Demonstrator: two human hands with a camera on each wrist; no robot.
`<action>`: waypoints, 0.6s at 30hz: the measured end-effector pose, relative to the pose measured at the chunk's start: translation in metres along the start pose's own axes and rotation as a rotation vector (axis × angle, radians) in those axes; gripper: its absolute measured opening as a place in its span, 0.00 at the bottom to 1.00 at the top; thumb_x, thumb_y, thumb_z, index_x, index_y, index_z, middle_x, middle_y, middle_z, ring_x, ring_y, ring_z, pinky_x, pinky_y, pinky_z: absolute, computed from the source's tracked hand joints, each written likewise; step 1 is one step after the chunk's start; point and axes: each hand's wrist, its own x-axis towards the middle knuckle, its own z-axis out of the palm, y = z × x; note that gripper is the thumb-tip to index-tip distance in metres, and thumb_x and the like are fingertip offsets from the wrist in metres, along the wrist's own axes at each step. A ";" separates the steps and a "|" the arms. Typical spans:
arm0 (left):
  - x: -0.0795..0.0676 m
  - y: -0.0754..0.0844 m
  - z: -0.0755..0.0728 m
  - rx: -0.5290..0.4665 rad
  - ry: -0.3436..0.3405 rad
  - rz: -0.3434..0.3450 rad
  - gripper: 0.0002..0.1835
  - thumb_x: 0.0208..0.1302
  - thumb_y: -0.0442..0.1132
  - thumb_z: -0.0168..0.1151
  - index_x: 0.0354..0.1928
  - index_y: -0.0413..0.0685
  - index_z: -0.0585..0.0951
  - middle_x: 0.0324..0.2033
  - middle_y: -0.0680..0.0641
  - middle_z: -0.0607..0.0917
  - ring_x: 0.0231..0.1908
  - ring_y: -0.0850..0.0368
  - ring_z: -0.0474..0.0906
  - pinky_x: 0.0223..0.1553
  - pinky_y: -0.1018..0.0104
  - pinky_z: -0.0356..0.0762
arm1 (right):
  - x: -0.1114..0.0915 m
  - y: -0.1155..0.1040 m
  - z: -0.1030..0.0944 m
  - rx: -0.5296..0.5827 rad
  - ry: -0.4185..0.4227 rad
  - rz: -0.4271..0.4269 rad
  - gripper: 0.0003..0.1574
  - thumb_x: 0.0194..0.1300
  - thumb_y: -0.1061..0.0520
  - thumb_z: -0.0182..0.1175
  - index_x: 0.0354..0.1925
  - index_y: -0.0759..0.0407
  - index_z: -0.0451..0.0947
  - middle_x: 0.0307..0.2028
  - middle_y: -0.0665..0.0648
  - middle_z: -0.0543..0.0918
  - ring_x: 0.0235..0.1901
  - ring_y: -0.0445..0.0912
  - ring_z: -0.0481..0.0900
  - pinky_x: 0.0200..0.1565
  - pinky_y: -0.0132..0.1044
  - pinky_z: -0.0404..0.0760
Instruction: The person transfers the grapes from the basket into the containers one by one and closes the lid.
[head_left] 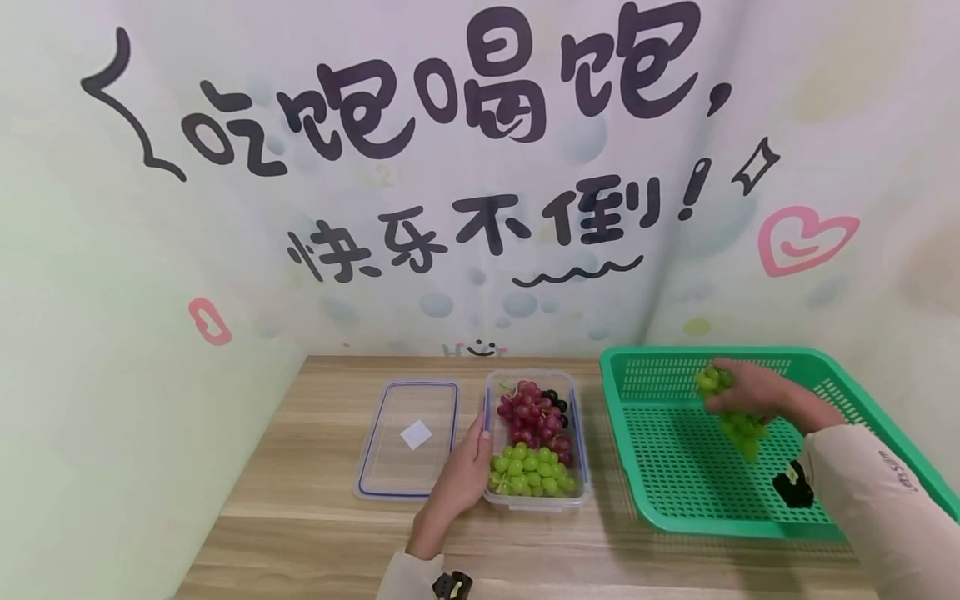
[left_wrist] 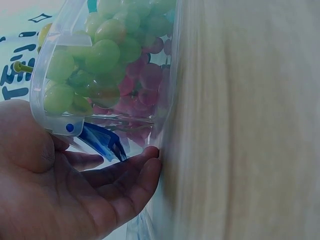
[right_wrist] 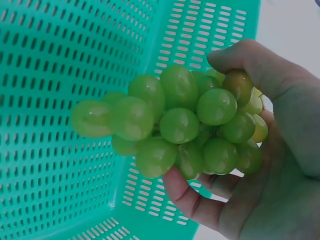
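Observation:
A bunch of green grapes (right_wrist: 180, 125) is gripped in my right hand (head_left: 742, 390), thumb on one side and fingers curled round the other. That hand is over the green basket (head_left: 701, 527). A clear plastic container (head_left: 536, 502) stands on the table, holding red grapes (head_left: 527, 412), a few black grapes (head_left: 561, 406) and green grapes (head_left: 531, 472) at its near end. My left hand (head_left: 467, 467) holds the container's left side, thumb at the rim. In the left wrist view its bent fingers (left_wrist: 142, 175) lie along the outer wall, by a blue-edged flap (left_wrist: 102, 140).
Left of the container, a clear lid (head_left: 408, 406) with a blue seal lies flat, a white square (head_left: 417, 434) on it. Behind the wooden table (head_left: 300, 483) hangs a printed cloth (head_left: 480, 317). The basket's raised perforated walls stand at the right.

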 end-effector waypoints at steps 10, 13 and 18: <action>0.001 -0.001 0.001 0.008 0.005 0.000 0.28 0.82 0.42 0.33 0.76 0.34 0.53 0.71 0.29 0.62 0.71 0.32 0.58 0.71 0.39 0.58 | 0.000 -0.013 -0.004 -0.002 0.013 -0.042 0.50 0.67 0.50 0.62 0.71 0.76 0.50 0.39 0.63 0.78 0.28 0.48 0.74 0.23 0.42 0.76; 0.001 -0.001 0.001 0.015 0.006 0.003 0.28 0.82 0.42 0.33 0.76 0.34 0.53 0.71 0.29 0.62 0.71 0.32 0.58 0.71 0.39 0.58 | -0.001 -0.018 -0.006 -0.020 0.023 -0.055 0.51 0.68 0.50 0.62 0.71 0.77 0.49 0.41 0.63 0.78 0.29 0.48 0.74 0.25 0.42 0.76; 0.000 -0.001 0.000 0.014 0.003 0.011 0.28 0.82 0.42 0.33 0.76 0.34 0.53 0.71 0.28 0.62 0.70 0.31 0.58 0.70 0.38 0.57 | -0.001 -0.027 -0.006 -0.010 0.042 -0.093 0.37 0.67 0.51 0.62 0.63 0.72 0.61 0.37 0.60 0.78 0.31 0.48 0.76 0.29 0.41 0.78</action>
